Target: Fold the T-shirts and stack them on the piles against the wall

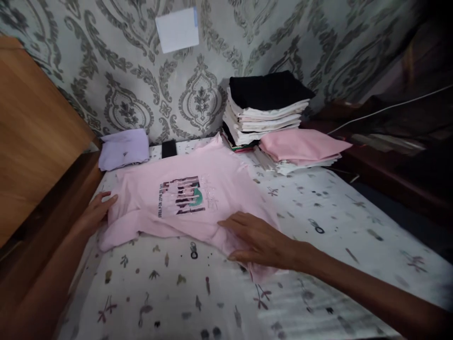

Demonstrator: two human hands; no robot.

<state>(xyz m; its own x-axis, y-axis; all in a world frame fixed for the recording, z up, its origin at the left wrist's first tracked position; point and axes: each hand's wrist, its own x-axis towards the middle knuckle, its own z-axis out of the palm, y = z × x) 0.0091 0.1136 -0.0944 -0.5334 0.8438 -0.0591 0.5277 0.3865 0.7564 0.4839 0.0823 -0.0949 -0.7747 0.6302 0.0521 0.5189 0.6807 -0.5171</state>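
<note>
A pale pink T-shirt [141, 189] lies spread sideways on the bed, with a dark and green printed picture and lettering on its front. Its neck end points to the right and its hem to the left. At the hem, my left hand [99, 208] is closed on the cloth edge, with some fingers hidden. My right hand [258, 238] rests on the near side of the shirt, fingers stretched and thumb apart. Between the two hands, the near edge of the cloth is rumpled.
Against the patterned wall stands a tall stack of folded clothes [269, 113], black on top. Folded pink clothing [300, 145] lies in front of it. A folded lilac garment [125, 148] and a black flat object [169, 148] are at the back left, near a wooden panel [38, 127].
</note>
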